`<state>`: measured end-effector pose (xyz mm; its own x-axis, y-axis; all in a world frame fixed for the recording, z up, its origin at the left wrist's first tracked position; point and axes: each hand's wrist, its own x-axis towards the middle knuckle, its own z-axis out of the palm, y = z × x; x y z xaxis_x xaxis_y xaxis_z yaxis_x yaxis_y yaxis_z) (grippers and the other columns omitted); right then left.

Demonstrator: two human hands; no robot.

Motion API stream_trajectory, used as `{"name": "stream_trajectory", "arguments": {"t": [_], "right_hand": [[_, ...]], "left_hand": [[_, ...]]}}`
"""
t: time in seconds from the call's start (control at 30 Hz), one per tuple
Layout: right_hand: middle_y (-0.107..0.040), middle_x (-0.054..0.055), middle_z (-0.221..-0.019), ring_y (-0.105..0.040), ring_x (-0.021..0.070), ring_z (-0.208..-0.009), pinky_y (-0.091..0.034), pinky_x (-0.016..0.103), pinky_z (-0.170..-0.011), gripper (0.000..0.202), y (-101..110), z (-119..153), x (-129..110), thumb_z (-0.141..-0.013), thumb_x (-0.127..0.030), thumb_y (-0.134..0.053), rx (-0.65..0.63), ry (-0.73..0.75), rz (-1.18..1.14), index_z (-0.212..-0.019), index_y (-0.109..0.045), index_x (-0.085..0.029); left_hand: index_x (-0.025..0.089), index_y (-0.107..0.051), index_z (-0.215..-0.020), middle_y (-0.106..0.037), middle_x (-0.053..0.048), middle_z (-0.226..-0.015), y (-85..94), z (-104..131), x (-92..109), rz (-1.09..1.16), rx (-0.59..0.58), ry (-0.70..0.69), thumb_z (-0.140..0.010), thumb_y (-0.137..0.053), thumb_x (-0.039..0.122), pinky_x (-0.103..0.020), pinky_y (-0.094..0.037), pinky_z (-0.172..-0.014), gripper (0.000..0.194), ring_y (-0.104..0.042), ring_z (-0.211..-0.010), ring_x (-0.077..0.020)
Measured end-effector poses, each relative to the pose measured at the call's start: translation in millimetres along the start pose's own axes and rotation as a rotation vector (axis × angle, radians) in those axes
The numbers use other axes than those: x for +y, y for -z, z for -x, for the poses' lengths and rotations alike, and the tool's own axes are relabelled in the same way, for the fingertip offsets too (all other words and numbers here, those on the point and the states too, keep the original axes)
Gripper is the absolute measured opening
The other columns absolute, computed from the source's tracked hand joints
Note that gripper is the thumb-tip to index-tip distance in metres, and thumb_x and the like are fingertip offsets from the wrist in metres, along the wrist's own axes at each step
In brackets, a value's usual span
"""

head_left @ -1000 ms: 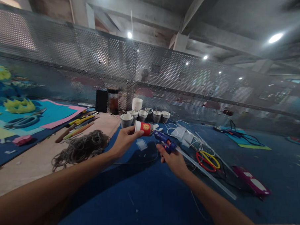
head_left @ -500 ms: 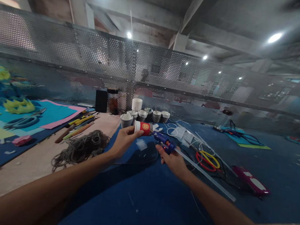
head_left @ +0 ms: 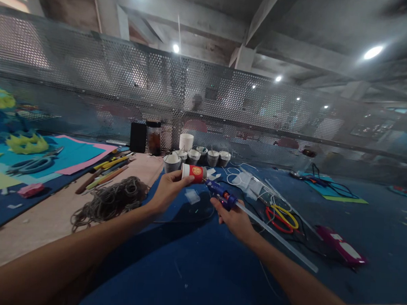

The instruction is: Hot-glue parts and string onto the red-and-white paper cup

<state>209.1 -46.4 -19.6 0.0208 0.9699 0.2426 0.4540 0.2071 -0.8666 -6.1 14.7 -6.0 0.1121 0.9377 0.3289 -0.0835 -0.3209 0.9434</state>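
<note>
Concrete beams and a perforated metal screen [head_left: 126, 72] closed off the space behind a desk [head_left: 185, 268] covered in blue. Above its middle, the left hand [head_left: 168, 189] held a small red-and-white paper cup [head_left: 193, 173] on its side, fingers clamped around the paler end. The right hand [head_left: 236, 217] had its fingers wrapped around a blue glue gun [head_left: 222, 191], a long clear glue stick [head_left: 280, 237] jutting from its back. The gun's tip pointed at the cup's greyish far end; whether it touched, I could not tell.

By the look of it, the step in hand was gluing at that end, and the next move called for a steady cup and a small, controlled shift of the tip.

Bare blue lay open between the forearms, down to the desk's tan front edge. Room was tighter elsewhere: a row of filled cups [head_left: 212, 158] stood just behind, a tangle of grey cord [head_left: 112, 202] lay beside the left forearm, and white wire [head_left: 234, 176] and red and yellow loops [head_left: 283, 219] crowded the right, where the trailing stick could snag.
</note>
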Motion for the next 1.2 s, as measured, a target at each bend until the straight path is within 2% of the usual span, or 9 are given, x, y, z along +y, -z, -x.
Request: {"name": "stream_trajectory", "arguments": {"t": [0.23,0.53,0.63,0.7,0.8,0.9,0.97,1.07,1.2], "right_hand": [[-0.051,-0.002,-0.043,-0.056,0.0174,-0.044,-0.048,0.031,-0.052,0.041,-1,1,-1,-0.079,-0.059,-0.069,0.011,-0.058,-0.007,-0.058,-0.06,-0.024],[-0.05,-0.003,-0.04,-0.057,0.0171,-0.046,-0.048,0.03,-0.057,0.043,0,1,-1,-0.08,-0.056,-0.069,-0.019,-0.053,-0.016,-0.054,-0.059,-0.024],[-0.057,-0.001,-0.048,-0.06,0.0172,-0.052,-0.049,0.029,-0.06,0.04,2,-2,2,-0.082,-0.058,-0.068,-0.005,-0.033,-0.086,-0.063,-0.066,-0.022],[-0.061,-0.001,-0.053,-0.062,0.0172,-0.057,-0.05,0.029,-0.065,0.038,3,-7,3,-0.086,-0.058,-0.064,-0.006,0.013,-0.187,-0.08,-0.072,-0.021],[-0.068,-0.001,-0.062,-0.065,0.017,-0.062,-0.051,0.029,-0.068,0.039,3,-14,5,-0.089,-0.057,-0.061,0.005,0.036,-0.358,-0.101,-0.072,-0.022],[-0.076,0.004,-0.088,-0.067,0.0159,-0.061,-0.051,0.028,-0.063,0.037,-1,-17,7,-0.083,-0.056,-0.069,0.02,-0.037,-0.52,-0.098,-0.067,-0.021],[-0.075,0.006,-0.099,-0.068,0.0156,-0.06,-0.05,0.028,-0.061,0.039,-5,-16,8,-0.078,-0.054,-0.075,0.004,-0.091,-0.599,-0.095,-0.063,-0.021],[-0.074,0.003,-0.091,-0.067,0.0147,-0.059,-0.05,0.028,-0.064,0.037,-7,-14,8,-0.075,-0.049,-0.08,-0.06,-0.101,-0.649,-0.09,-0.061,-0.021],[-0.07,0.0,-0.074,-0.057,0.0109,-0.054,-0.046,0.027,-0.063,0.028,-6,-15,6,-0.076,-0.041,-0.081,-0.095,-0.018,-0.597,-0.079,-0.062,-0.02]], "left_hand": [[0.013,-0.077,-0.103,-0.078,-0.01,-0.1,-0.1,0,3,-0.014,0.038,0.024,-0.081,-0.074,0.037,-0.039,-0.055,-0.088,0.033,-0.071,-0.095,-0.0274],[0.015,-0.078,-0.101,-0.079,-0.01,-0.098,0.6,-2,-1,0.071,0.044,0.07,-0.078,-0.077,0.036,-0.038,-0.056,-0.089,0.03,-0.072,-0.093,-0.0258],[0.015,-0.077,-0.101,-0.079,-0.01,-0.1,0.7,-3,-2,0.109,0.055,0.105,-0.077,-0.079,0.036,-0.04,-0.055,-0.091,0.032,-0.072,-0.095,-0.0262],[0.015,-0.077,-0.102,-0.078,-0.01,-0.101,-0.1,-2,-2,0.133,0.057,0.125,-0.077,-0.079,0.036,-0.04,-0.055,-0.092,0.033,-0.072,-0.095,-0.026],[0.015,-0.077,-0.1,-0.078,-0.011,-0.101,-3.1,1,-1,0.186,0.007,0.14,-0.077,-0.079,0.035,-0.04,-0.055,-0.093,0.03,-0.071,-0.096,-0.0257],[0.016,-0.078,-0.098,-0.078,-0.011,-0.101,-7.2,5,1,0.21,-0.03,0.156,-0.077,-0.079,0.035,-0.04,-0.055,-0.093,0.027,-0.071,-0.097,-0.0259],[0.017,-0.078,-0.098,-0.078,-0.011,-0.103,-9.6,7,3,0.222,-0.04,0.168,-0.077,-0.08,0.034,-0.04,-0.055,-0.093,0.027,-0.07,-0.098,-0.0264],[0.016,-0.079,-0.096,-0.078,-0.011,-0.103,-11.2,9,5,0.243,-0.036,0.187,-0.074,-0.081,0.034,-0.041,-0.055,-0.093,0.029,-0.07,-0.099,-0.0271],[0.015,-0.078,-0.098,-0.078,-0.011,-0.103,-9.3,8,2,0.209,-0.028,0.202,-0.075,-0.081,0.037,-0.04,-0.054,-0.092,0.032,-0.07,-0.097,-0.0264]]}}
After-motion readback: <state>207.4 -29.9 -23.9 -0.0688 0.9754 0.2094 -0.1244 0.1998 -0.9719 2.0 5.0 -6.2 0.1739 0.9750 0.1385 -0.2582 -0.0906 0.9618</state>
